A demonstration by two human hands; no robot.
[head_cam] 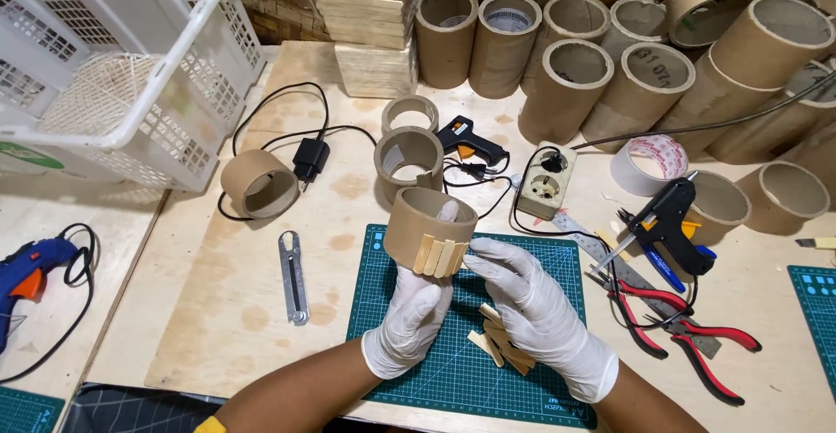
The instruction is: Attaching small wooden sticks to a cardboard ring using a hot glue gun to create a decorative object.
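Observation:
My left hand (409, 320), in a white glove, holds up a short cardboard ring (418, 219) over a green cutting mat (387, 311). Thin pale wooden sticks (440, 256) stand side by side on the ring's outer wall. My gloved right hand (531, 307) presses its fingertips against the rightmost stick. Several loose wooden sticks (501, 341) lie on the mat under my right wrist.
A black glue gun (666, 219), red-handled pliers (688, 328), a tape roll (649, 163) and a power strip (549, 180) lie to the right. A metal cutter (293, 276), cardboard rings (259, 183) and a white basket (113, 58) sit left. Tall cardboard tubes (575, 76) line the back.

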